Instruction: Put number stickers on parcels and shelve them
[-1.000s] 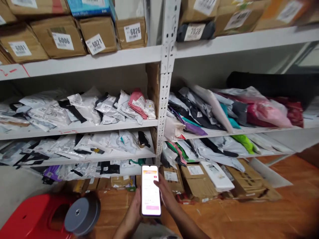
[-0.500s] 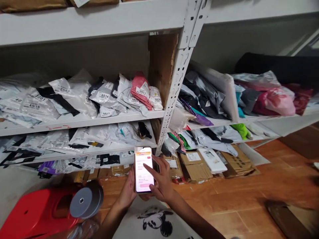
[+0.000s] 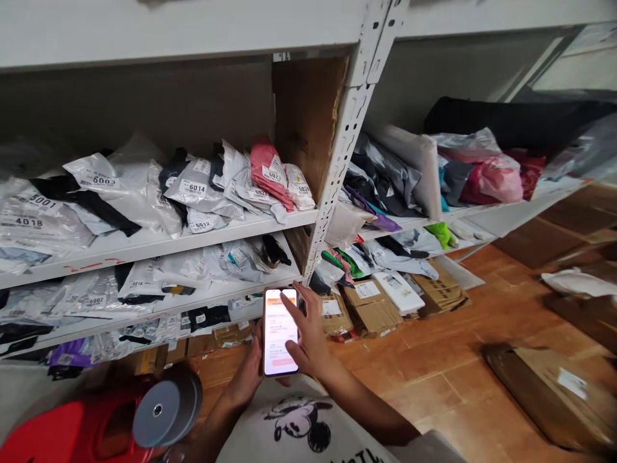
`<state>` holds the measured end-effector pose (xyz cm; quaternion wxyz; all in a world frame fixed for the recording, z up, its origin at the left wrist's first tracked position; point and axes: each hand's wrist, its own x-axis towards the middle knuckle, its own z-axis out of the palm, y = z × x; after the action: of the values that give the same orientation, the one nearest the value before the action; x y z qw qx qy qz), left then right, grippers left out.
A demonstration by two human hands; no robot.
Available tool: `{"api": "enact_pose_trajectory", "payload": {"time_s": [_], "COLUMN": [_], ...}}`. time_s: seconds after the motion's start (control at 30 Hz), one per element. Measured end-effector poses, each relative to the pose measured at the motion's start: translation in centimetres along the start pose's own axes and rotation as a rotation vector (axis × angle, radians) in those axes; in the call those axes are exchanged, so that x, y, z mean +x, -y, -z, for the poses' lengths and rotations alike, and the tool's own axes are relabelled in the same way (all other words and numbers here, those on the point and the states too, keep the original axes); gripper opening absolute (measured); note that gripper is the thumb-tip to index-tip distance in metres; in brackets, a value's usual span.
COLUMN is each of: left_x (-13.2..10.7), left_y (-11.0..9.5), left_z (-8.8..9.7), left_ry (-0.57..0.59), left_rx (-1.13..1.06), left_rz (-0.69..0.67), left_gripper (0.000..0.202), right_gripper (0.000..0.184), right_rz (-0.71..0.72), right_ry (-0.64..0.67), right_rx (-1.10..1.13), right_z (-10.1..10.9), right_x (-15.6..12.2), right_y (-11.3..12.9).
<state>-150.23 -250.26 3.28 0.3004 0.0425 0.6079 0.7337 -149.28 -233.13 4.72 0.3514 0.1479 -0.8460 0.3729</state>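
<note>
A phone (image 3: 280, 334) with a lit screen is held upright in front of my body. My left hand (image 3: 250, 370) is wrapped round its left side and lower back, with part of the fingers hidden behind it. My right hand (image 3: 311, 334) is over the phone's right edge, fingers apart. Its index finger reaches across the upper screen, and the thumb is near the lower right of the screen. Whether either fingertip touches the glass I cannot tell.
White shelves (image 3: 231, 238) ahead carry numbered plastic-bagged garments (image 3: 195, 186). A perforated upright (image 3: 344, 148) divides them from further bagged goods (image 3: 496, 180). Cardboard boxes (image 3: 369, 308) lie beneath. A red stool (image 3: 62, 427) and a grey disc (image 3: 157, 411) are at lower left; a carton (image 3: 554, 392) lies at right.
My view has turned to the right, so more of the floor and the carton shows. My right index finger has moved up from mid-screen towards the top of the phone.
</note>
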Motion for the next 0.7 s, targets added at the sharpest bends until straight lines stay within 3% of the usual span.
{"api": "enact_pose_trajectory", "payload": {"time_s": [0.1, 0.27, 0.4, 0.53, 0.7], "left_x": [-0.1, -0.2, 0.2, 0.4, 0.3], "left_y": [0.3, 0.1, 0.0, 0.3, 0.1], "left_z": [0.9, 1.6, 1.4, 1.4, 1.4], "left_ry": [-0.087, -0.129, -0.166, -0.132, -0.081], "left_rx": [0.114, 0.201, 0.112, 0.038, 0.036], "left_rz": [-0.046, -0.038, -0.002, -0.004, -0.041], "left_gripper": [0.07, 0.055, 0.06, 0.066, 0.073], "right_gripper": [0.058, 0.046, 0.05, 0.048, 0.048], "right_rz": [0.033, 0.162, 0.154, 0.144, 0.205], "right_ry": [-0.07, -0.064, -0.025, 0.023, -0.08], "right_rx": [0.014, -0.074, -0.079, -0.06, -0.06], "right_z": [-0.3, -0.6, -1.1, -1.4, -1.5], "right_x": [-1.3, -2.4, -2.2, -2.2, -3.2], "right_y": [-0.3, -0.5, -0.4, -0.4, -0.8]}}
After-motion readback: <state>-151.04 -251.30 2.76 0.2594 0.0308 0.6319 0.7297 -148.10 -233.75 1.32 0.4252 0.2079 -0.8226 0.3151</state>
